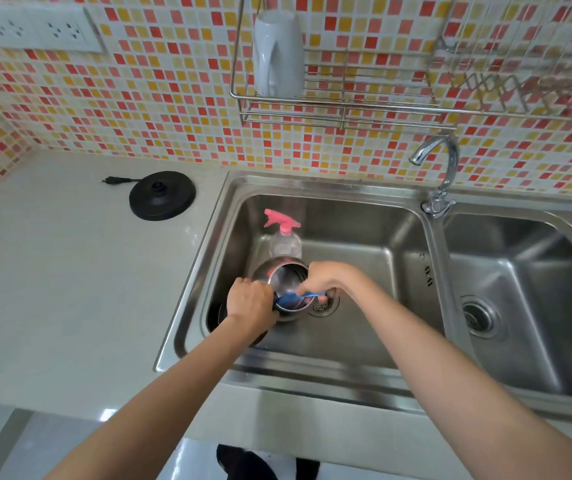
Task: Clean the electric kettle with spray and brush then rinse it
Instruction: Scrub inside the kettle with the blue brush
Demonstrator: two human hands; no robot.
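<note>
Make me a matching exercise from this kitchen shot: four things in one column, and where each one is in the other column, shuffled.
1. spray bottle
2. kettle base
3. white mug
4. blue brush

A. on the countertop
B. in the right hand, reaching inside the kettle
C. upside down in the wire rack
D. standing in the sink

Pairs: 1-D, 2-A, 3-C, 4-B.

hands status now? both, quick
left hand: grips the kettle at its side.
right hand: holds the blue brush, brush end inside the kettle.
</note>
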